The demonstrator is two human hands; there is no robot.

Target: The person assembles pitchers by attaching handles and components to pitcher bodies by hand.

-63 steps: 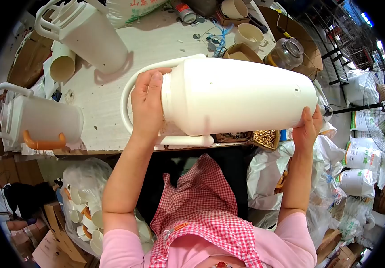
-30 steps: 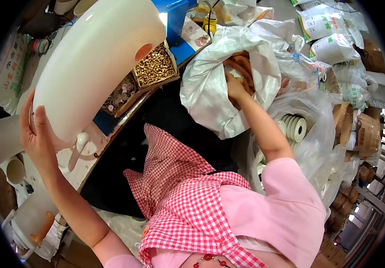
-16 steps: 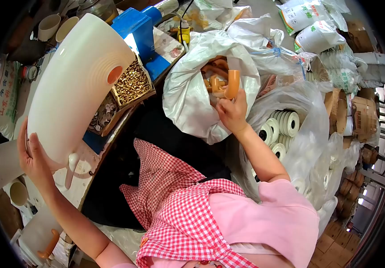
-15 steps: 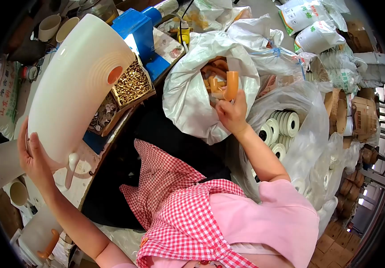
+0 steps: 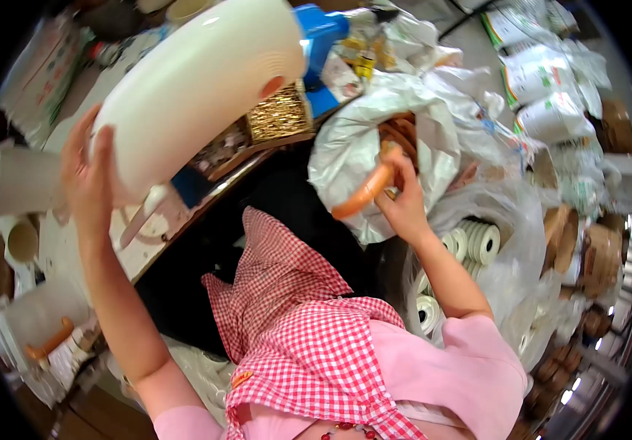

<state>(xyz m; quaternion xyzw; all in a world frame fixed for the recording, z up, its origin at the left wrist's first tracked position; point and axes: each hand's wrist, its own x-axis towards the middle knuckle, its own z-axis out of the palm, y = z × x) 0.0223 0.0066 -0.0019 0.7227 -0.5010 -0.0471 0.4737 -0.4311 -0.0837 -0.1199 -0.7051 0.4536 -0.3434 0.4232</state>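
My left hand [image 5: 90, 176] is wrapped round the near end of a large white curved vessel [image 5: 198, 92], thumb on one side and fingers on the other. The vessel lies tilted over the bench, with a round orange spot on its side and a small white lever-like piece [image 5: 143, 213] hanging below. My right hand [image 5: 405, 196] grips a curved orange handle [image 5: 366, 192] over the mouth of a white sack [image 5: 341, 150]. More orange curved pieces [image 5: 402, 128] lie inside that sack.
Brass fasteners fill a box [image 5: 280, 114] on the bench, close to a blue machine [image 5: 321, 40]. A clear bag of white ringed parts [image 5: 481, 242] stands by my right arm. Printed white bags [image 5: 539, 73] and cardboard boxes [image 5: 598, 257] are stacked at the right.
My right hand has drawn back toward me, and the orange handle in it has swung from upright to slanting down-left. The view has shifted; my left hand stays on the vessel.
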